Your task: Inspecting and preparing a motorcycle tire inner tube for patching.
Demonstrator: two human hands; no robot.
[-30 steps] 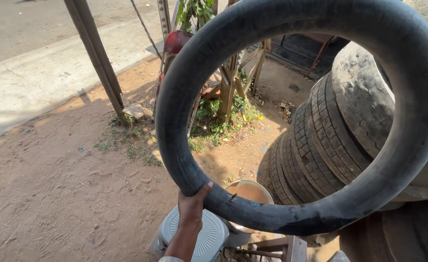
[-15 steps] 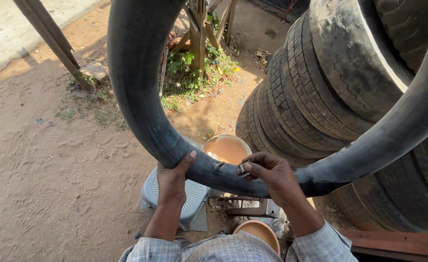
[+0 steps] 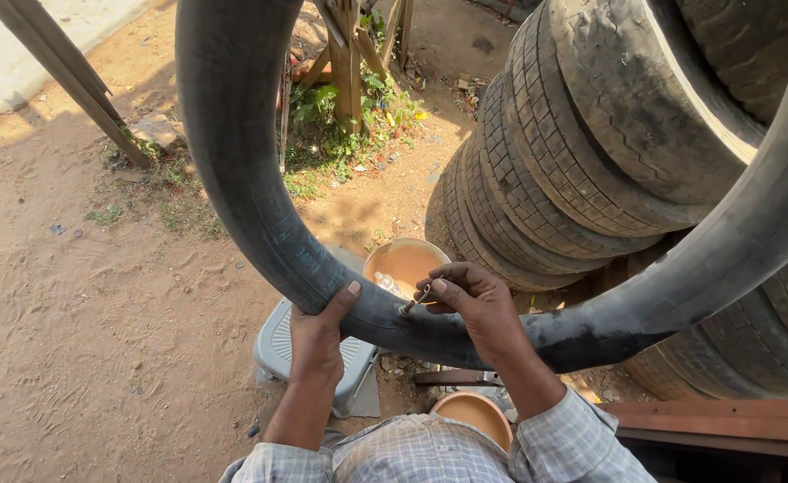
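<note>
Below the tube I see a round orange plastic basin [image 3: 404, 261] at about 12 o'clock from my hands, its inside tan and murky, with a small clear object at its lower rim; whether that is water I cannot tell. A second orange bowl [image 3: 474, 417] sits at 6 o'clock, just above my checked sleeves, partly hidden. A pale grey slotted plastic stool [image 3: 288, 344] lies under my left wrist. The large black rubber inner tube [image 3: 260, 206] fills the frame, curving from 11 o'clock down through the centre and up to 3 o'clock. Stacked worn black tyres [image 3: 573, 161] crowd the right side, near the tube; open sandy ground [image 3: 81, 313] spreads to 9 o'clock with free room. My left hand [image 3: 318, 335] wraps the tube's lowest stretch from below, thumb up over it. My right hand [image 3: 476, 304] is curled, fingertips pinching the small metal valve stem [image 3: 415, 300] standing out of the tube.
</note>
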